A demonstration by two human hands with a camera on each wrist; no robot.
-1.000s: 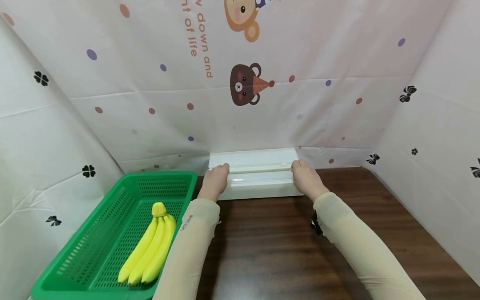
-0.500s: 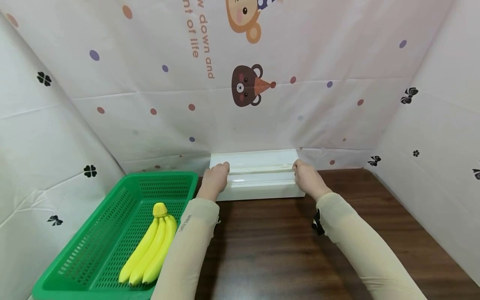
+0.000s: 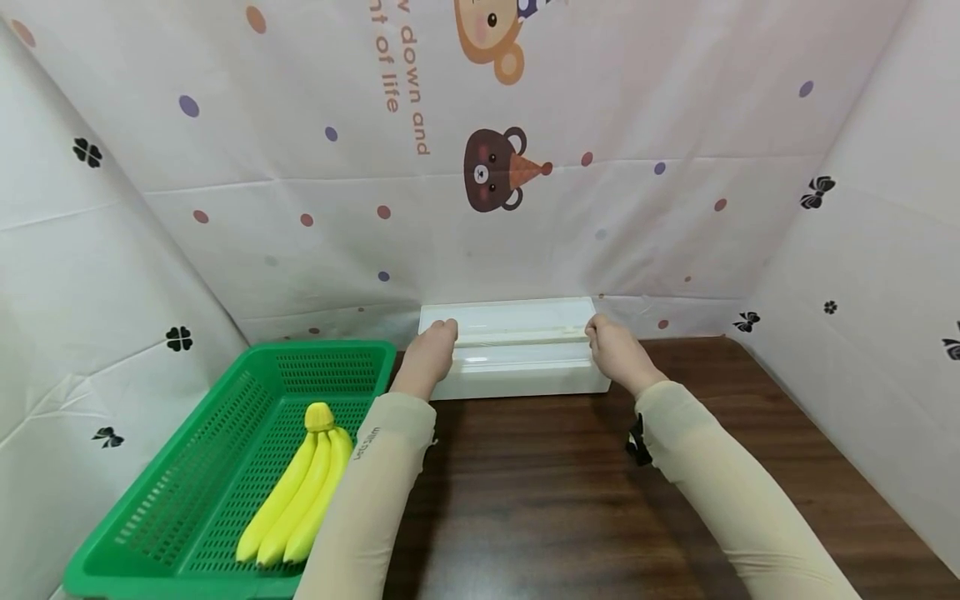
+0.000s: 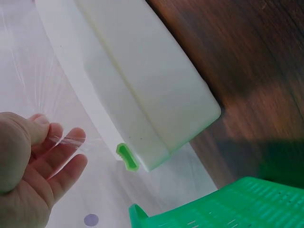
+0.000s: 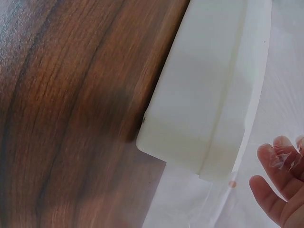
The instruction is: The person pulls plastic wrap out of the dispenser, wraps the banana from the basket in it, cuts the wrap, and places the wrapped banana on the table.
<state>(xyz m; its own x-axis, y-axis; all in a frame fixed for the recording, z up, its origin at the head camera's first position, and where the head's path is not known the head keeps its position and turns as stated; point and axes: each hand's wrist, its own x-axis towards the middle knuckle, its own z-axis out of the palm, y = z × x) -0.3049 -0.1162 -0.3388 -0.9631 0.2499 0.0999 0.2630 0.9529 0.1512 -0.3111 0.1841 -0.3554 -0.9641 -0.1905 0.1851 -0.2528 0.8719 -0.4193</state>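
Note:
A white cling film dispenser [image 3: 525, 382] stands at the back of the table, its long side toward me. Thin clear cling film [image 4: 47, 90] stretches in fine creases from my left hand [image 3: 427, 360], which pinches it between thumb and index finger at the dispenser's left end. The other fingers of that hand are partly spread in the left wrist view. At the opposite end my right hand [image 3: 621, 358] grips a gathered bit of film near its fingertips; its thumb is out of the right wrist view. A green cutter tab [image 4: 127, 156] sits at the dispenser's left end.
A green plastic basket [image 3: 172, 437] stands at the left, with a bunch of yellow bananas [image 3: 300, 500] lying in it. Dark wood tabletop [image 3: 540, 492] extends in front of the dispenser. A printed white sheet [image 3: 420, 242] hangs right behind it, with more sheeting on both sides.
Both hands stay at the dispenser's ends with hardly any movement. The right hand has shifted very slightly to the right; basket and bananas have not moved.

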